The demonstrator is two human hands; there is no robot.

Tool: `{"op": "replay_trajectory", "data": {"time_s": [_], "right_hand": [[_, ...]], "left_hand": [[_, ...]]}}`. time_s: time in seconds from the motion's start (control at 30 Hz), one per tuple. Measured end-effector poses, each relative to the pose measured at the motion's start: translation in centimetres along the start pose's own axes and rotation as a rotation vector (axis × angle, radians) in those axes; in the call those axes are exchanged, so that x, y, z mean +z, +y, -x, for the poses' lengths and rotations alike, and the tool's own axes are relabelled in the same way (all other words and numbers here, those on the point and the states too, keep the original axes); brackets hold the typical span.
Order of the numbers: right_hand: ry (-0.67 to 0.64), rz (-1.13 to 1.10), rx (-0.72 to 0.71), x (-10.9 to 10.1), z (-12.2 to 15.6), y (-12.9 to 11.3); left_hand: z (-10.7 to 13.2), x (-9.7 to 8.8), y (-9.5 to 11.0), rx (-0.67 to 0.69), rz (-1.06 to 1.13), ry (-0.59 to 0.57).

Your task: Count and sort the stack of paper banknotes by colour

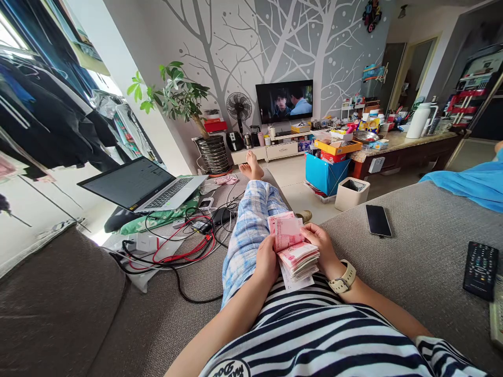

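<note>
Left hand: I have the left hand (268, 259) closed on the left edge of the pink banknotes (299, 257).
Right hand: I see the right hand (321, 243) gripping their right side, near the other.
Banknotes: between both hands, before the striped shirt (306, 335).
Phone: the phone (378, 220) lies on the sofa (416, 256), to my right.

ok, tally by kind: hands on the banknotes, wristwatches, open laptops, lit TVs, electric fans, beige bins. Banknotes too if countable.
Hands: 2 (left hand, right hand)
Wristwatch: 1
Laptop: 1
TV: 1
Electric fan: 1
Beige bin: 1
Total: 7
Banknotes left out: they overlap, so no exact count.
</note>
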State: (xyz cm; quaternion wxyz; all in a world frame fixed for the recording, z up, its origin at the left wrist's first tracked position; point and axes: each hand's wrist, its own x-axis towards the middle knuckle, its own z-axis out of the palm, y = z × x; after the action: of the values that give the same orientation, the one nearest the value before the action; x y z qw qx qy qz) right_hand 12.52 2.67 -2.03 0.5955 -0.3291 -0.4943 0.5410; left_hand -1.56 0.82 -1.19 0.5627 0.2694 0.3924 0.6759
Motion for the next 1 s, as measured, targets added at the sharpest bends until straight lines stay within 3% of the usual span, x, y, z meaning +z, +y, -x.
{"op": "replay_trajectory", "data": {"time_s": [0.33,0.73,1.0], "right_hand": [[0.002,0.018,-0.008,-0.1,-0.18,0.16],[-0.003,-0.018,-0.019,0.07,-0.17,-0.08],[-0.013,-0.044,-0.02,0.4,-0.07,-0.44]], "left_hand": [[-0.32,-0.21,-0.15,0.046,-0.062,0.003],[-0.47,-0.17,-0.29,0.04,0.012,0.006],[-0.26,-0.13,-0.33,-0.049,0.069,-0.007]]}}
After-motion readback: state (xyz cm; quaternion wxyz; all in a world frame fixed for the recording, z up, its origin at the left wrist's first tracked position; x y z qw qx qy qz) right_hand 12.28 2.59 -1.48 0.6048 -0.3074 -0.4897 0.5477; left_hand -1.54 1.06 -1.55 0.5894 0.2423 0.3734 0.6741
